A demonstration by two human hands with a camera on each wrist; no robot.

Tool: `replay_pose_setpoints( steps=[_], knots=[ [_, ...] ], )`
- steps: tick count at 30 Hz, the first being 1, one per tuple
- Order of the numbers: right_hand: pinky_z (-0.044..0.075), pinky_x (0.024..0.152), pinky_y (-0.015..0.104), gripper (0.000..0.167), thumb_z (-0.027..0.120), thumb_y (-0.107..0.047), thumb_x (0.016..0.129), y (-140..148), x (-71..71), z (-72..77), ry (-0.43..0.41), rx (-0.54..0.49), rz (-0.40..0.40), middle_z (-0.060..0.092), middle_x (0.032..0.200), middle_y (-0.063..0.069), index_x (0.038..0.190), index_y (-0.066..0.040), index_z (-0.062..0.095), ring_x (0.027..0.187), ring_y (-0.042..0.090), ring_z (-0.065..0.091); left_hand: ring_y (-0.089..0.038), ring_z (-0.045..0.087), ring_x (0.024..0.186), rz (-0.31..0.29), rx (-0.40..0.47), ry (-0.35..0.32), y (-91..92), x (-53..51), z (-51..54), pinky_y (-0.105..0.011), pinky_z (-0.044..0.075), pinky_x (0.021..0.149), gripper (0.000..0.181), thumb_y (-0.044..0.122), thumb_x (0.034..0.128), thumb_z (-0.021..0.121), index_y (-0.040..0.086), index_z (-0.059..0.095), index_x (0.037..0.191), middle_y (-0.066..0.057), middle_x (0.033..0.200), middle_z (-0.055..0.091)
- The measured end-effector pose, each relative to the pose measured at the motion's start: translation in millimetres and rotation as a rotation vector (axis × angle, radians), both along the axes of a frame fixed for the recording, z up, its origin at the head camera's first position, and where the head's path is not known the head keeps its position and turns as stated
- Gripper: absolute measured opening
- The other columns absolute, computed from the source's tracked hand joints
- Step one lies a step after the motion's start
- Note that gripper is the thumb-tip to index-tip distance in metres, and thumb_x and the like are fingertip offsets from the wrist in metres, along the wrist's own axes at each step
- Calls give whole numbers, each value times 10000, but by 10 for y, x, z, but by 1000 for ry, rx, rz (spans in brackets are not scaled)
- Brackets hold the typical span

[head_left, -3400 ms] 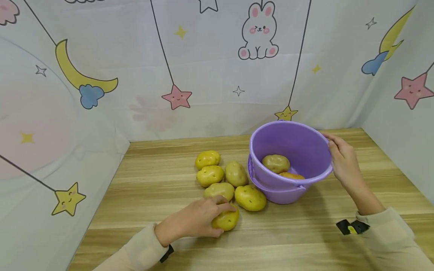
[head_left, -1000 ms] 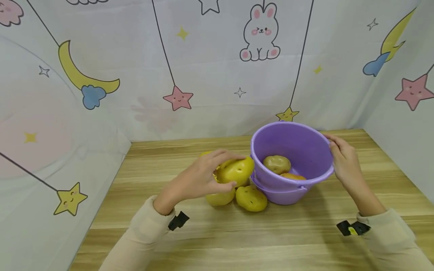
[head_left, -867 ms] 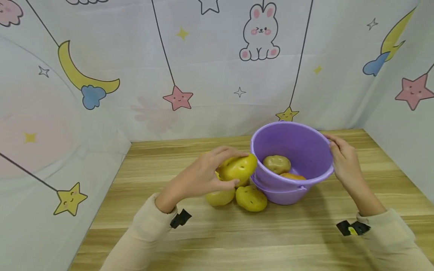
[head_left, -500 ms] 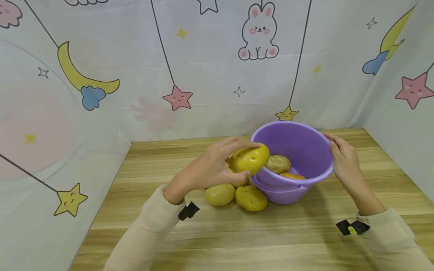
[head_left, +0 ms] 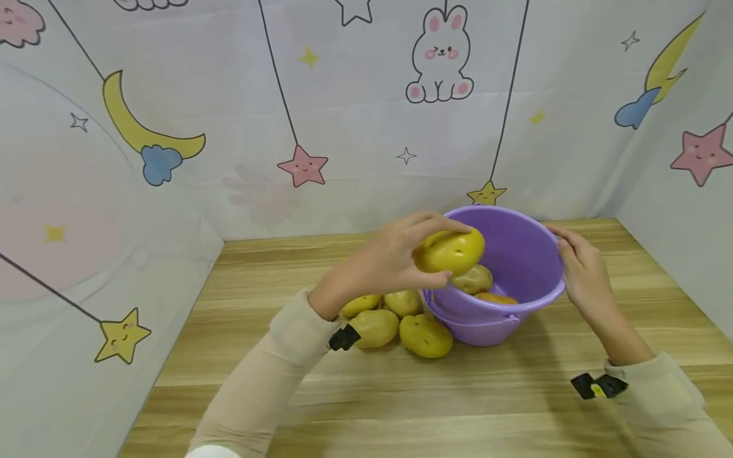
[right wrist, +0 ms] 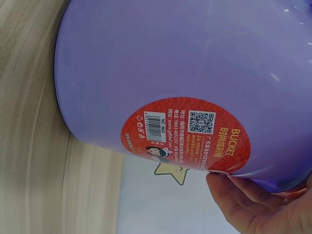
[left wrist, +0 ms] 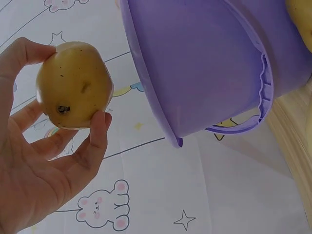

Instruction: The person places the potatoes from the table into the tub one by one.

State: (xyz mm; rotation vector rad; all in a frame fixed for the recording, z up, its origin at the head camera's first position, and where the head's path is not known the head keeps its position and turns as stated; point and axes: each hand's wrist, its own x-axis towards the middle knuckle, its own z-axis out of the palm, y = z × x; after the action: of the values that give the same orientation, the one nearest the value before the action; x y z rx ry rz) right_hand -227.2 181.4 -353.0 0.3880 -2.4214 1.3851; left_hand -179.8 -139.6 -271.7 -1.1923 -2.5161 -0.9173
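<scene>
Near the middle of the head view, we hold a yellow potato (head_left: 452, 252) in our left hand (head_left: 385, 261), the grip pinching it between thumb and fingertips. There it overlaps the left rim of the purple bucket (head_left: 483, 329); the left wrist view, where it sits at upper left, shows a gap between the two. At the right of the head frame, our right hand (head_left: 584, 267) grips the bucket by the side of its rim, and the right wrist view shows fingertips at the edge of a red oval label (right wrist: 190, 134). Inside the bucket we see an olive-brown potato (head_left: 476, 280) and, largely hidden behind the rim, an orange object (head_left: 497, 298). Left of it, at lower centre, a pale potato (head_left: 375, 329) and a spotted potato (head_left: 426, 337) lie on the wood-grain table (head_left: 458, 407), with others just behind. Across the top hangs a white sheet (head_left: 355, 95) printed with a rabbit and stars.
</scene>
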Motion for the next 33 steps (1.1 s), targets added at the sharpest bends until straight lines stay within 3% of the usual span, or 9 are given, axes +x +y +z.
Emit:
replay_pose_setpoints(
  steps=[8,23,29,33],
  knots=[
    [442,728,69,417,352,-152,1081,1,8,13,8,1,2,591,1228,299,1361,103,527,884,-51,545,-90,489,1187,-19,-27,9,159,-82,19,-228,436,900,584,285,844,748,220,570,1397,-9,1385,524],
    [433,729,60,416,360,-155,1078,0,4,8,8,4,-3,594,1234,297,1357,96,537,890,-76,533,-131,507,1180,-24,-40,9,294,-172,-79,-234,447,905,617,283,858,747,188,532,1428,-47,1422,491],
    [415,746,69,422,356,-168,1079,2,5,6,5,9,-11,594,1250,287,1364,83,539,904,-62,522,-96,519,1083,-29,-30,2,326,-185,-97,-211,462,842,601,286,853,747,199,545,1412,-23,1390,500],
    [415,745,72,423,357,-170,1079,-6,11,14,7,6,-12,595,1248,289,1363,84,539,897,-51,526,-92,535,1000,-43,24,-20,344,-185,-112,-178,502,753,536,219,863,728,173,572,1374,-18,1350,516]
  ],
)
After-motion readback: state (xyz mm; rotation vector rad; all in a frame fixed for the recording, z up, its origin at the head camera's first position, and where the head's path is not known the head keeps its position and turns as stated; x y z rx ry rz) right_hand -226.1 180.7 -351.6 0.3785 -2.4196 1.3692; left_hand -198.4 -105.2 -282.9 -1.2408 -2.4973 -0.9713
